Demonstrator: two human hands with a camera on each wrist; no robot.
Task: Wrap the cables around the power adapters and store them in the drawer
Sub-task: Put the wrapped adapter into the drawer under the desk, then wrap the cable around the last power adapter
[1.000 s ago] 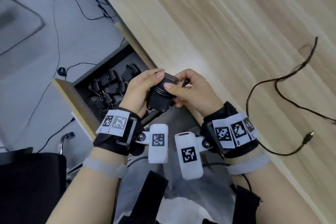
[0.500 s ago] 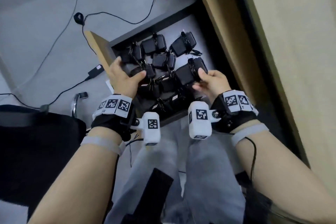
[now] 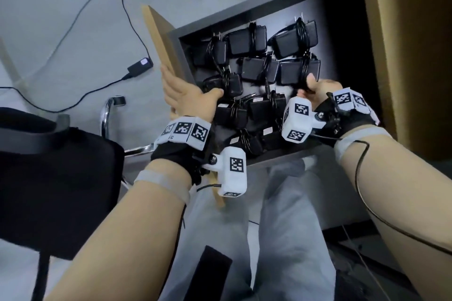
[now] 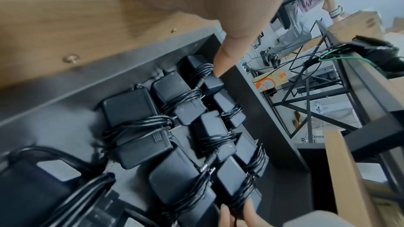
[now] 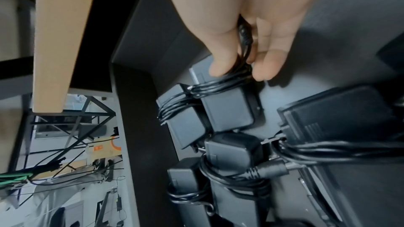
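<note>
The open drawer (image 3: 176,34) holds several black power adapters with their cables wound round them. At its right side my right hand (image 3: 315,88) pinches the cable turns of one wrapped adapter (image 3: 293,72), which lies low among the others. The right wrist view shows my thumb and fingers (image 5: 220,65) on the black coils of that adapter (image 5: 229,110). My left hand (image 3: 188,93) lies over the wooden drawer front (image 3: 159,32), fingers straight on the outer face. Its thumb (image 4: 220,65) reaches inside and touches a corner adapter (image 4: 210,82).
The desk's wooden side panel (image 3: 403,32) stands right of the drawer. A black chair (image 3: 56,178) with a chrome leg (image 3: 107,110) sits at the left. Loose cables and a small black device (image 3: 140,66) lie on the grey floor. My legs are below the drawer.
A second ago both hands held the wrapped adapter up by the desk edge. My right hand has since carried it down into the drawer, and my left hand has moved onto the drawer front.
</note>
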